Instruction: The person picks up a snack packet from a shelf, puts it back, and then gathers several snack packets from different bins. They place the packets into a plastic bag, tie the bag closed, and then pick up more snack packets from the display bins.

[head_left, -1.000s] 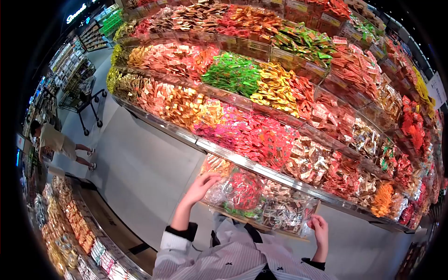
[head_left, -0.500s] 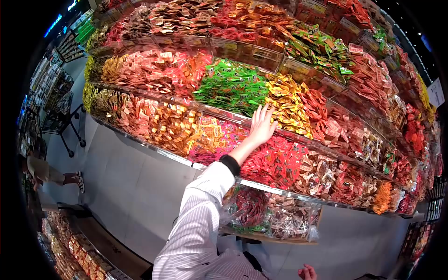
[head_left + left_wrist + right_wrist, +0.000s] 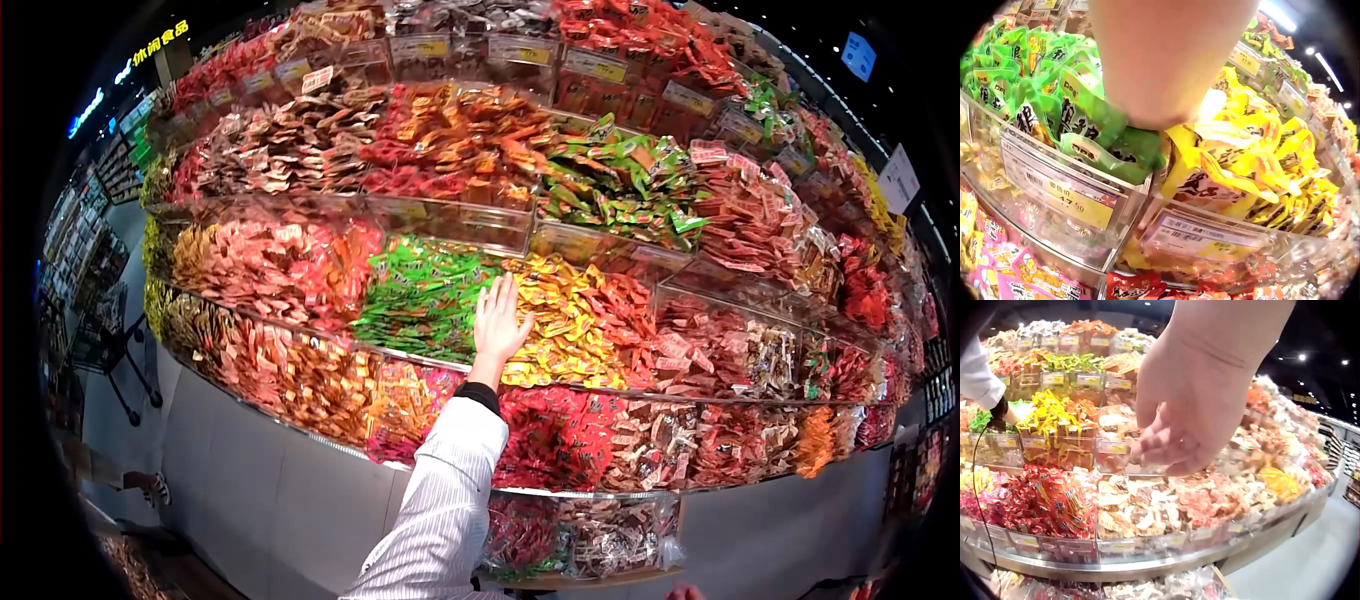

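Note:
My left hand (image 3: 500, 322) reaches over the middle tier of a snack display, fingers extended, where green snack packets (image 3: 425, 295) meet yellow snack packets (image 3: 580, 325). In the left wrist view, the wrist and palm side hide the divider between the green packets (image 3: 1044, 94) and the yellow ones (image 3: 1241, 147); the fingertips are hidden there. Nothing shows held in it in the head view. Low at the bottom edge of the head view, only a bit of my right hand (image 3: 686, 592) appears. The right wrist view shows that hand (image 3: 1182, 419) hanging with loosely curled fingers, holding nothing.
Clear bins with price labels (image 3: 1204, 237) rise in curved tiers. Red packets (image 3: 560, 425) fill the lower tier. Below the metal edge sits a tray of bagged snacks (image 3: 615, 540). A shopping cart (image 3: 115, 360) and part of another person (image 3: 155, 488) are at left.
My left hand has risen from the low tray, over the lower tier, to the green and yellow packets. The right hand has dropped toward the bottom edge. The head view has shifted toward the shelves.

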The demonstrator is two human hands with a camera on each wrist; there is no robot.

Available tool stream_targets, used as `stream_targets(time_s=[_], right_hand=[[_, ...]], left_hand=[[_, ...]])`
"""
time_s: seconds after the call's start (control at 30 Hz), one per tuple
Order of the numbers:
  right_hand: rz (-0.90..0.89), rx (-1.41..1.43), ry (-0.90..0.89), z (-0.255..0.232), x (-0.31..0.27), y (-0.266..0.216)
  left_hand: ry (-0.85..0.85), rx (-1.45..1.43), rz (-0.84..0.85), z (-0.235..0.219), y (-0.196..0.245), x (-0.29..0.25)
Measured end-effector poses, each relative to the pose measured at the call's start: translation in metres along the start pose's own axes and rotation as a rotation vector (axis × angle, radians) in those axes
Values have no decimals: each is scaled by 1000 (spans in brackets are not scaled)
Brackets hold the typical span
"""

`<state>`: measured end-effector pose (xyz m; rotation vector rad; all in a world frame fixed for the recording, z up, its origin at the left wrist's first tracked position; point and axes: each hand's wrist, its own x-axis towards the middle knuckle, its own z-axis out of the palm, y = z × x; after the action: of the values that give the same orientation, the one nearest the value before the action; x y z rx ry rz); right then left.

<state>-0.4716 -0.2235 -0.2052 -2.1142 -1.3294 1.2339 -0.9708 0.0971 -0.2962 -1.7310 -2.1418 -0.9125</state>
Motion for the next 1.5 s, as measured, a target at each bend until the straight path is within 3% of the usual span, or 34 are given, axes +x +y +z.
stream_targets(time_s=[0.03, 0.07, 0.13, 0.2, 0.23, 0.27, 0.3, 0.33, 0.4, 0.5, 0.63, 0.73, 0.93, 1.03, 1.1, 1.13, 1.23, 1.3, 1.33, 1.4, 1.43, 1.5], right_hand=[[-118, -40, -6, -4, 23, -20], [-378, 139, 60, 4, 76, -3], [-452, 118, 72, 11, 101, -104], [-677, -57, 69, 4, 150, -145], [-630, -17, 47, 4, 168, -173], [-809, -101, 99, 1, 180, -210], [-825, -116, 79, -2, 189, -246], [-1017, -224, 128, -5, 203, -276], [-1239, -285, 181, -5, 228, -331], [-1410, -412, 257, 5, 259, -398], [-1526, -446, 330, 27, 303, -437], [-1561, -629, 420, 36, 331, -448], [-1614, -652, 288, 22, 339, -446], [-1420, -541, 217, 8, 339, -452], [-1250, -301, 68, -11, 351, -473], [-1318, -166, 112, -24, 359, -491], [-1016, 356, 239, -80, 359, -558], [-961, 866, 71, -103, 351, -582], [-882, 841, -8, -111, 346, -583], [-906, 714, -51, -105, 341, -564], [-916, 555, -75, -95, 327, -543], [-947, 390, -326, -68, 314, -470]], left_hand=[[9, 15, -8, 2, -1, 4], [-8, 22, -25, -1, 1, 8], [-13, 15, -20, 9, -3, 12], [5, 24, -16, 8, -2, 14], [6, 31, -17, 8, -1, 14], [-5, 42, -22, 9, -1, 14], [7, 60, -16, 12, -3, 14], [20, 82, -15, 13, -3, 15], [16, 74, -17, 14, -3, 15], [7, 81, -11, 15, -4, 16], [7, 62, -7, 17, -6, 15], [6, 76, 4, 19, -7, 16], [-7, 58, -17, 17, -4, 17], [41, 35, -13, 22, -6, 17], [46, 36, -13, 23, -8, 17], [44, 33, -19, 24, -7, 16], [1, 60, -24, 18, -3, 15], [-3, 72, -15, 20, -5, 17], [-15, 86, -29, 21, -6, 17], [-25, 91, -28, 23, -8, 17], [-6, 68, -10, 21, -6, 16], [21, 38, -1, 21, -7, 17]])
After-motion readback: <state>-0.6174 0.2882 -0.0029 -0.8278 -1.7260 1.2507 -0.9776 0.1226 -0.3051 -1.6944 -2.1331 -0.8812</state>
